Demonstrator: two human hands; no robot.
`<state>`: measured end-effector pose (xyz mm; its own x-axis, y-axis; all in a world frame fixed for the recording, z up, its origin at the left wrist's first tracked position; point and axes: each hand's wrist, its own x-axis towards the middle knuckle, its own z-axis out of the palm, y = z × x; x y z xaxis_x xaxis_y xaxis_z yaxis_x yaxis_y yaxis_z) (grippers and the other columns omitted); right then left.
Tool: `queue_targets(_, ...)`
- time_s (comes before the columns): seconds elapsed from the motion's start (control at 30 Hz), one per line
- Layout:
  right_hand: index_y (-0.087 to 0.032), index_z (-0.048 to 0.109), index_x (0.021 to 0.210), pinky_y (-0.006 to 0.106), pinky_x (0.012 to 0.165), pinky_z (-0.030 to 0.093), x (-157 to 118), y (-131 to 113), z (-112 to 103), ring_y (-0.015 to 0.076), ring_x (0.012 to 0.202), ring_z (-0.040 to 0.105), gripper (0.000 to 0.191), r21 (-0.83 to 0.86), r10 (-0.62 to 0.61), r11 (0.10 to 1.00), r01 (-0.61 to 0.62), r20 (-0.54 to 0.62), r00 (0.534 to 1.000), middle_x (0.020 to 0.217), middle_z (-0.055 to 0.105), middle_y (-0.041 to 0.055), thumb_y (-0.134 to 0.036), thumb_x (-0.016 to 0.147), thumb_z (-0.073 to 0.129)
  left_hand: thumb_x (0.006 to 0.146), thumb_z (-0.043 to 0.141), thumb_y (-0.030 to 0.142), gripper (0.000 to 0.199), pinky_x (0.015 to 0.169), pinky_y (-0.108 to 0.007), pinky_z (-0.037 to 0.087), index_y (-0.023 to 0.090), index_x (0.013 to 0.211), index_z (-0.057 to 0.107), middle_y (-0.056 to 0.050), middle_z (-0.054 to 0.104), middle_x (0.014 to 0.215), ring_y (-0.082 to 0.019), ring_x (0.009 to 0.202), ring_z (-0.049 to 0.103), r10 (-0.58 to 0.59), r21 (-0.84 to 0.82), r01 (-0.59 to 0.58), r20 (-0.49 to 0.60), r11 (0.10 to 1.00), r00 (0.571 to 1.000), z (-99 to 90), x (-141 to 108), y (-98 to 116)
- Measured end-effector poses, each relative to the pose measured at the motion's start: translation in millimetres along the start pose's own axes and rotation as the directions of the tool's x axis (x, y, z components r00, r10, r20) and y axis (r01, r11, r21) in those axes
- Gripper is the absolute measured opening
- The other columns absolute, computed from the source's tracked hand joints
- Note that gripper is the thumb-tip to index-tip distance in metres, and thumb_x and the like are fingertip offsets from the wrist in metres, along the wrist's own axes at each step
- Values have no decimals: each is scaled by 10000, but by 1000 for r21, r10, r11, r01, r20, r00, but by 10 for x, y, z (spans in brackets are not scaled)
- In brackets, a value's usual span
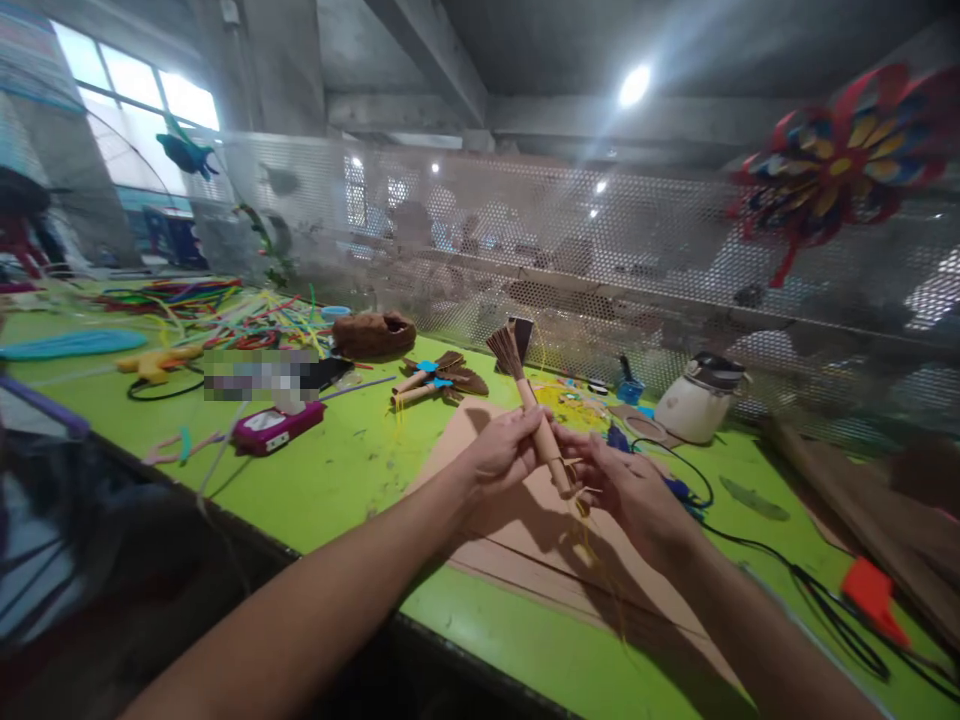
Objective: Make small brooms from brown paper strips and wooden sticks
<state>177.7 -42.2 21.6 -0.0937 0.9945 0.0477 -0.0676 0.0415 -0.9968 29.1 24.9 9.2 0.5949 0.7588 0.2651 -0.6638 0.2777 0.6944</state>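
Held at a tilt over the middle of the table is a folded brown pleated fan (510, 352) with a tan paper handle (544, 445). My left hand (504, 450) grips the handle around its middle, thumb on top. My right hand (616, 482) is closed at the handle's lower end, its fingertips on thin yellow string (583, 508). Loose ends of the string hang below over a stack of brown paper sheets (517, 565). Two similar brown fans with tan handles (439, 380) and blue pieces lie just beyond my left hand.
On the green table (352, 480) stand a purple power strip (277, 428), a brown hollow holder (373, 334) and a white pot (697, 398). Colourful strips (247, 320) pile up at the left. Black cable and an orange-red tool (876, 598) lie right. A perforated metal screen (480, 235) runs behind.
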Motion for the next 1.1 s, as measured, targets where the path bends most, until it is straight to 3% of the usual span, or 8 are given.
queue_targets(0.1,-129,647,984,213,456,366,0,25,32,113,517,528,514,-135,34,990,-35,-10,999,651,628,35,-585,763,564,918,419,178,146,833,-334,485,115,831,519,-94,661,739,-162,743,652,28,2,-28,-61,1000,998,-32,25,-45)
queue_targets(0.23,-123,600,711,191,397,273,-4,84,66,68,404,415,435,-372,13,928,-17,-12,1000,510,571,-1,-555,759,584,925,402,206,136,883,-408,457,129,837,472,-152,681,804,-215,826,660,37,62,-33,-58,998,998,-33,29,-66)
queue_targets(0.4,-156,561,652,199,396,260,-12,75,19,67,360,348,435,-431,-3,902,24,47,999,392,474,-49,-555,813,499,926,390,210,141,867,-399,459,137,829,461,-160,684,799,-218,812,662,27,89,-23,-49,996,998,-51,36,-52)
queue_targets(0.53,-153,681,766,271,613,459,5,-57,-69,199,742,606,392,-544,-143,825,154,62,988,778,686,68,-523,783,556,884,500,259,137,842,-368,461,136,826,488,-136,679,803,-206,796,652,31,79,-27,-46,997,998,-48,30,-58)
queue_targets(0.67,-163,661,1084,346,794,482,25,-44,-61,271,1052,561,458,-495,-213,847,195,21,977,1127,648,115,-499,789,563,802,632,295,196,762,-282,462,127,851,543,-101,657,858,-169,796,623,-16,140,25,-61,990,998,4,-18,-100)
queue_targets(0.77,-123,659,1062,322,733,492,13,75,37,251,945,599,468,-478,-210,853,209,52,976,1016,675,128,-499,806,547,792,634,381,296,609,-232,449,114,909,586,-94,638,860,-139,702,597,-68,213,67,-4,975,998,37,-62,-135)
queue_targets(0.9,-114,627,720,264,562,450,-35,185,171,162,596,567,454,-474,-192,861,186,35,981,646,633,71,-514,855,458,850,509,473,386,425,-224,380,116,975,589,-91,625,798,-115,505,545,-105,323,57,134,945,985,57,-100,-125)
queue_targets(1.1,-176,522,656,244,499,387,-62,236,165,126,481,497,365,-605,-336,760,237,-55,940,532,546,-1,-457,875,442,820,576,432,358,501,-270,450,167,1056,525,-116,616,1041,-127,579,575,-64,305,32,93,952,994,103,-120,-64)
